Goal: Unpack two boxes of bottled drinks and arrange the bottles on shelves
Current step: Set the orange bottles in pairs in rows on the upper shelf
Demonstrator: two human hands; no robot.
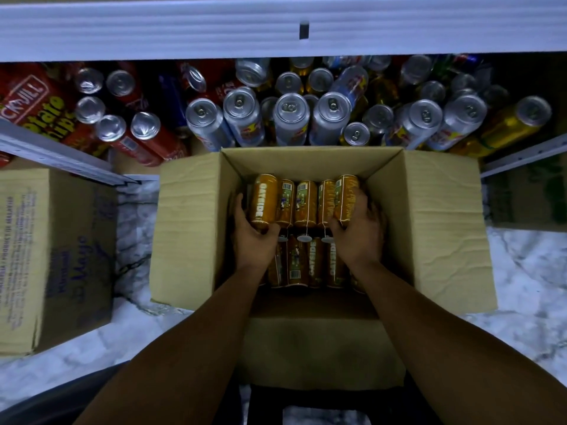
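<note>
Two forearms reach down from the near edge into the open cardboard box [190, 234], which sits with its flaps spread on the pale marbled floor [521, 286]. The left hand [256, 234] curls round the bottle at one end of a row of five orange bottles [305, 204]. The right hand [357, 233] curls round the bottle at the other end, so the row is squeezed between the two palms inside the box. A lower layer of bottles [296, 265] lies deeper in the box, nearer the person. White caps [303, 238] show between the two sets, though I cannot tell which set they belong to. Full bottles taken five at once are likely heavy, and the glossy labels look slippery. The middle three are held only by sideways pressure and could drop out. Firm inward squeezing, with fingers hooked beneath the end bottles, seems the safest hold. To the left stands a closed box [46, 256]. Beyond the open box, a low shelf is crowded with silver-topped cans [291, 118], red cans [144, 133] and a red chips packet [33, 102]. Farthest off runs a white shelf edge [276, 29].
</note>
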